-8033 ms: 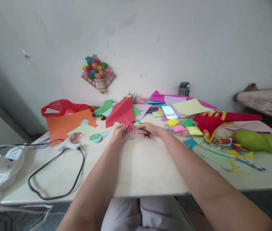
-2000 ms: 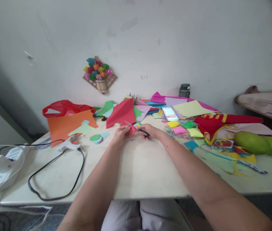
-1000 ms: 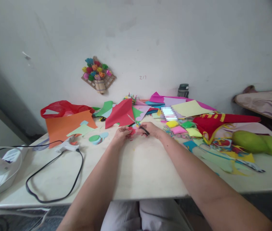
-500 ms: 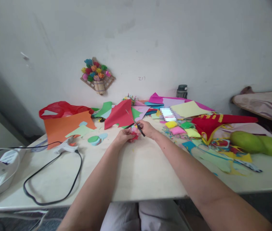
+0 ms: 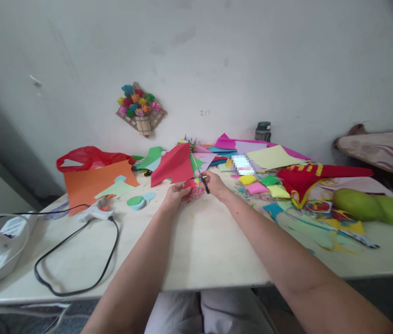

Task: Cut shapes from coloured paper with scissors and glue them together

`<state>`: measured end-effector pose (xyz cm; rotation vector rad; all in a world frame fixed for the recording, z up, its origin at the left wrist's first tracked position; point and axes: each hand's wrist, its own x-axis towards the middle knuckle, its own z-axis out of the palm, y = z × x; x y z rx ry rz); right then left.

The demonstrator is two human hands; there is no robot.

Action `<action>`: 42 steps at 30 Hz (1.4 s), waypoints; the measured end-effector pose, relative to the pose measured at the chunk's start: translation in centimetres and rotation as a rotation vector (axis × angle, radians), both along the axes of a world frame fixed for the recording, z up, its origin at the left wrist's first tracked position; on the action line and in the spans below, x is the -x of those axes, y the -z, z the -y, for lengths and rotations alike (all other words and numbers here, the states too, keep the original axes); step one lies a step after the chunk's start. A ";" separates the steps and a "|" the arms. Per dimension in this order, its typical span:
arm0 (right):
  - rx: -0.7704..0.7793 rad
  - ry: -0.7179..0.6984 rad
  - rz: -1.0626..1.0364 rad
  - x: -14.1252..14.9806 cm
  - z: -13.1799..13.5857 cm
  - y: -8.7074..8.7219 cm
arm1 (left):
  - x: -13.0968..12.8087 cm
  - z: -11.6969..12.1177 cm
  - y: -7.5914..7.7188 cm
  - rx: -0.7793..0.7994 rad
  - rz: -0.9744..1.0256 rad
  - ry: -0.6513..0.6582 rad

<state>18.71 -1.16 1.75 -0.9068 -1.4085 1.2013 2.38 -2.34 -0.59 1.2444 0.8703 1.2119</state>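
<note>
1. At the far left, a white power strip (image 5: 1,241) lies by the table's left side; a looped black cable (image 5: 78,293) comes close to the front edge.
2. A white device (image 5: 96,211) sits beside the orange sheet (image 5: 95,185), with a red plastic bag (image 5: 93,157) behind.
3. Green and blue paper discs (image 5: 136,202) lie just left of the left hand, overlapping one another.
4. The left hand (image 5: 175,195) pinches a small red paper piece (image 5: 190,183) between thumb and fingers, just in front of the large red sheet (image 5: 173,163).
5. The right hand (image 5: 213,183) grips the dark handles of the scissors (image 5: 203,183), a blade pointing away toward the wall; how far the blades are open, I cannot tell.
6. Between the forearms, the pale tabletop (image 5: 213,250) runs from the hands to the front edge, which both arms cross.
7. Right of the right hand are colored packets (image 5: 256,188), then paper scraps (image 5: 314,229). Green fruit (image 5: 356,204) lies farther right, near the table's right side, limiting sideways room there.
</note>
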 end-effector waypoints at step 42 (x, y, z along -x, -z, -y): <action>0.056 -0.343 0.500 -1.3 0.2 0.3 | 1.0 -1.2 0.9 0.001 0.399 -0.038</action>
